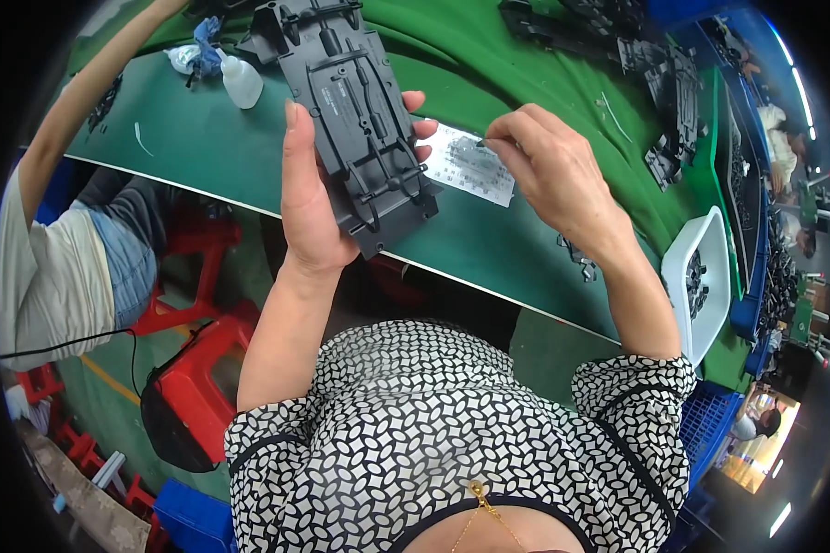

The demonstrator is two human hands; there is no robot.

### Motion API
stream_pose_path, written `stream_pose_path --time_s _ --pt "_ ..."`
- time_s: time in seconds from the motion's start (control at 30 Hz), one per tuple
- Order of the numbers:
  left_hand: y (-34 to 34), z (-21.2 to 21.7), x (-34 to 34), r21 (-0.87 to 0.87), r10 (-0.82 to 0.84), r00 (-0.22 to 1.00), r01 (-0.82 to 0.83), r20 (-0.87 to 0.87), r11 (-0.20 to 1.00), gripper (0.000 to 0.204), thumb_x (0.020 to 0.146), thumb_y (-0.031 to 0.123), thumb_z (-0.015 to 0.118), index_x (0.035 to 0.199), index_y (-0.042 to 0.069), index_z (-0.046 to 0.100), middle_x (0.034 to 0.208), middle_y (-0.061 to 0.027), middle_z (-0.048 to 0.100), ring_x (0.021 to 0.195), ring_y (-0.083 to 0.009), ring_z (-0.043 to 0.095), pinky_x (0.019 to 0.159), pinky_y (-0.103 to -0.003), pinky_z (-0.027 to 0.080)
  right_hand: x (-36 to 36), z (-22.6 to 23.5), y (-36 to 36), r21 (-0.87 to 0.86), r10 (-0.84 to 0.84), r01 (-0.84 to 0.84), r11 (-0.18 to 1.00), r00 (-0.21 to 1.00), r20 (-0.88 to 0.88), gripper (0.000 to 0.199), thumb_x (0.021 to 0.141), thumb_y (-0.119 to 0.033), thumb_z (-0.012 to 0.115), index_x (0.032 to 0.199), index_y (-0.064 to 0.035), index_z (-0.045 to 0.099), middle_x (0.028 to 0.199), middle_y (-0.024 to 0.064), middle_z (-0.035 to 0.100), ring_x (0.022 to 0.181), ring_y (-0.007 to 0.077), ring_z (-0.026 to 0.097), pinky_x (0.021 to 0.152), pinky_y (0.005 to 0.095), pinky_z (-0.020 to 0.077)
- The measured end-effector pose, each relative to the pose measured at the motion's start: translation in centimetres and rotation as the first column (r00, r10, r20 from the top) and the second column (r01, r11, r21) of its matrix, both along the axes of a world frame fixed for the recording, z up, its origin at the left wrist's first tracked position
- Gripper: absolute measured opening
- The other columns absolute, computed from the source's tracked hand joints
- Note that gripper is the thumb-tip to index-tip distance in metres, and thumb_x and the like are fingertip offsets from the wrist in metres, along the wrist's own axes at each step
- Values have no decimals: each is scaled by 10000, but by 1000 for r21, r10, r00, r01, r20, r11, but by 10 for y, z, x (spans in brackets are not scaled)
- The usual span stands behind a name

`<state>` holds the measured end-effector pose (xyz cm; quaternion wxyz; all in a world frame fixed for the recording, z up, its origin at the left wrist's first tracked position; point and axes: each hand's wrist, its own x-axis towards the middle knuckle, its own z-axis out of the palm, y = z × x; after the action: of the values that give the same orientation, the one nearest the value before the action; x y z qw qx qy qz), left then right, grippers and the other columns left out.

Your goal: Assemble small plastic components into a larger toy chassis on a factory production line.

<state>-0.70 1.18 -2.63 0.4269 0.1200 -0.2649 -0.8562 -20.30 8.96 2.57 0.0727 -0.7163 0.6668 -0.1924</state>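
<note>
My left hand [310, 207] grips a long black moulded plastic part [360, 101], thumb along its left edge and fingertips showing past its right edge. The part is tilted, with ribs, clips and raised channels facing up. To its right, my right hand [558, 166] is closed in a pinch above a white printed sheet [470, 170] on the green tabletop. Whatever lies between those fingertips is too small to make out. The sheet has a shiny grey patch near its middle, and its far end is close to the pinching fingers.
A white squeeze bottle [242, 81] stands at the far left. More black plastic parts [669, 92] lie on green cloth at the far right. A white bin [696, 286] of small dark pieces sits by my right arm. A co-worker's arm [83, 111] reaches in at left, near red stools [198, 387].
</note>
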Motion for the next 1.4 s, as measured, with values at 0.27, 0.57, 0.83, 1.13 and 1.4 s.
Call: stream_pose_path --time_s 0.27,0.57,0.83,1.13,1.4 --pt "-1 -1 -1 -9 -11 999 10 -44 1000 736 960 601 287 1314 -32 413 1217 -199 552 1051 -271 601 899 -372 520 1 -7 0 -19 30 -32 999 997 -72 94 856 -108 606 887 -21 624 836 118 564 845 302 563 742 407 474" --pt "-1 0 -2 -13 -5 1000 5 -26 1000 739 958 602 295 1314 -34 411 1216 -200 553 1046 -270 602 899 -371 518 -1 -12 4 -89 16 -22 996 998 -65 75 842 -112 629 862 -43 647 827 88 564 819 272 557 742 374 435" --pt "-2 0 -4 -33 -13 1000 12 -13 999 749 955 607 299 1342 -29 389 1256 -207 528 1071 -287 590 893 -397 528 -3 -14 11 -31 -104 106 994 993 54 71 820 -127 663 841 -59 657 785 61 563 788 235 556 738 350 416" --pt "-1 2 -5 -28 4 1000 -4 0 1000 734 957 600 310 1314 -34 409 1221 -203 546 1056 -274 597 888 -361 529 1 -26 11 -82 -159 185 979 955 251 47 806 -111 675 806 -67 658 763 23 588 757 189 545 732 339 353" --pt "0 2 -5 -41 11 1000 -10 22 999 738 953 605 318 1311 -33 414 1218 -195 549 1054 -268 598 889 -361 528 -7 -32 17 -105 -147 163 981 979 144 42 776 -106 678 779 -76 649 762 8 585 755 181 532 742 330 335"
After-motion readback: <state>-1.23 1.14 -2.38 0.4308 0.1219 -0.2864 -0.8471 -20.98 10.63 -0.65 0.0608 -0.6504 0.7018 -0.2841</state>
